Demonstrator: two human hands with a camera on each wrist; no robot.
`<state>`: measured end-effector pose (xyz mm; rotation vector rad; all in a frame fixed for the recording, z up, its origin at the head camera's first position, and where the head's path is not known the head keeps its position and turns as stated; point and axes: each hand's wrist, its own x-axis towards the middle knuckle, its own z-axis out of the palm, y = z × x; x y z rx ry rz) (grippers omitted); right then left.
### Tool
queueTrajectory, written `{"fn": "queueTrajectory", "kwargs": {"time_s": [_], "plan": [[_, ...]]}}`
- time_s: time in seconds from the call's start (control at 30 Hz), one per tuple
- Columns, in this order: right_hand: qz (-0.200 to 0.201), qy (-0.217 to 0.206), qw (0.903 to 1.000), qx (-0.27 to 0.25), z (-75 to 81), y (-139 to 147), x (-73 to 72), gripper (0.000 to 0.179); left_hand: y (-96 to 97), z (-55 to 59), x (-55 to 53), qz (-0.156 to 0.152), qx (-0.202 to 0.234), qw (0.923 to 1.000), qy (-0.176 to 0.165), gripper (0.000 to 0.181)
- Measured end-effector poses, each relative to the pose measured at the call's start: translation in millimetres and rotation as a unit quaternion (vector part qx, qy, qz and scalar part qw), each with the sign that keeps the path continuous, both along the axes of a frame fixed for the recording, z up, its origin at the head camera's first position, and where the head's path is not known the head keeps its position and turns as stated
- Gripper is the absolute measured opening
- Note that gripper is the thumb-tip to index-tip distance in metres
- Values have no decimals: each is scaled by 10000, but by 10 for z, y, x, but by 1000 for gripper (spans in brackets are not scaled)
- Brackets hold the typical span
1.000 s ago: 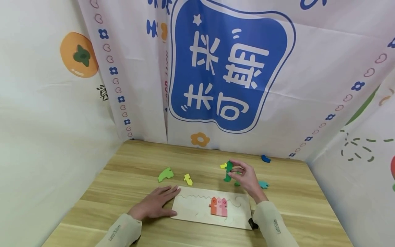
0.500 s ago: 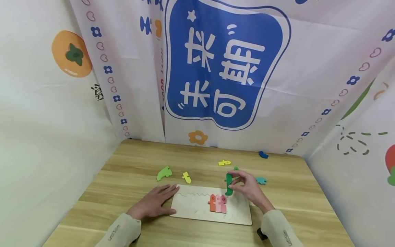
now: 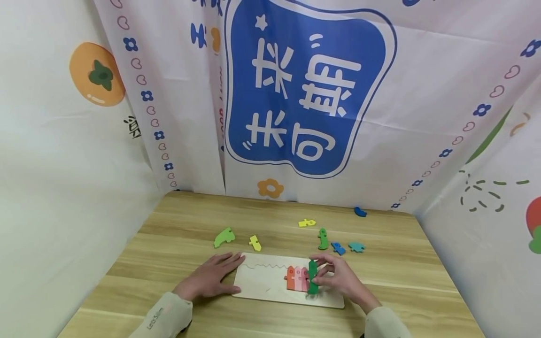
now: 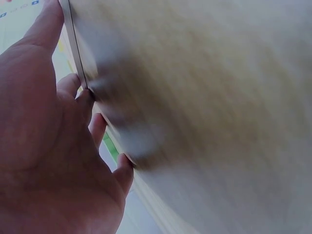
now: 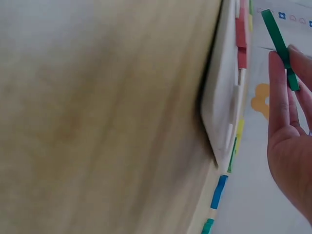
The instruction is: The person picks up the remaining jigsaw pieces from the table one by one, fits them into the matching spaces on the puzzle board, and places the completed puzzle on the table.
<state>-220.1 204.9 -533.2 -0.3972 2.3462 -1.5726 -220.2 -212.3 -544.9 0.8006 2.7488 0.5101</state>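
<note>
My right hand (image 3: 343, 280) pinches a dark green puzzle piece (image 3: 312, 278) between thumb and fingers, upright just above the pale wooden puzzle board (image 3: 262, 286). In the right wrist view, this green piece (image 5: 275, 36) stands clear of the board (image 5: 219, 97). Joined orange (image 3: 290, 278), light pink (image 3: 298, 280) and darker pink pieces lie on the board, the last partly hidden behind the green one. My left hand (image 3: 209, 278) rests at the board's left end, fingers spread, thumb on the lower corner. In the left wrist view, the thumb touches the board's edge.
Loose pieces lie behind the board: light green (image 3: 224, 237), yellow (image 3: 255, 243), another yellow (image 3: 307, 223), green (image 3: 323, 238), blue (image 3: 338, 248) and teal (image 3: 357, 247). A dark blue piece (image 3: 360, 211) lies near the table's back edge. Printed cloth surrounds the wooden table (image 3: 190, 216).
My right hand has brought the dark green piece from behind the board toward me, beside the pink pieces, uncovering the green and blue loose pieces. The left hand has stayed at the board's left end.
</note>
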Motion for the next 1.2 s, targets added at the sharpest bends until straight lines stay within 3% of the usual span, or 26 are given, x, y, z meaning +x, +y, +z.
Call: {"fn": "queueTrajectory", "kwargs": {"time_s": [0.23, 0.67, 0.87, 1.2], "plan": [[-81, -268, 9996, 71, -81, -8, 33, 60, -2, -38, -10, -23, 18, 9999, 125, 90], [-80, -328, 9990, 280, -163, 6, 11, 56, -2, -17, -22, -12, -48, 10000, -7, 90], [-36, -212, 9984, 527, -168, -8, 2, 54, -1, -47, -24, -38, 12, 9998, 177, 89], [-233, -58, 9963, 826, -188, -44, 11, 54, 1, -33, -33, -20, -114, 9999, -18, 90]]}}
